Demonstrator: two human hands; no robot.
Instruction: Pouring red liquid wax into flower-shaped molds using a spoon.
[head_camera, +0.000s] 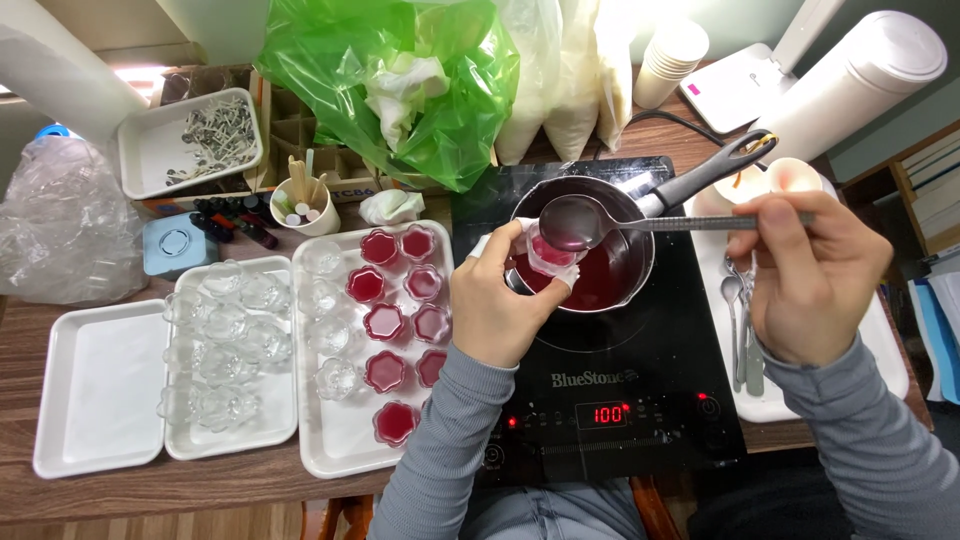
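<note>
Filling step: left hand (497, 312) clamps small cup (551, 256) over saucepan (585, 255); right hand (812, 272), at 3 o'clock, pinches ladle (572, 222) (bowl above cup). Next likely needs steady tilt.

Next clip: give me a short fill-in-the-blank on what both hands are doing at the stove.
1. The right hand holds a ladle over the ____.
2. The left hand holds a small clear cup partly filled with ____ liquid.
3. The filled cups stand on a ____ tray.

Missing words: saucepan; red; white
</note>
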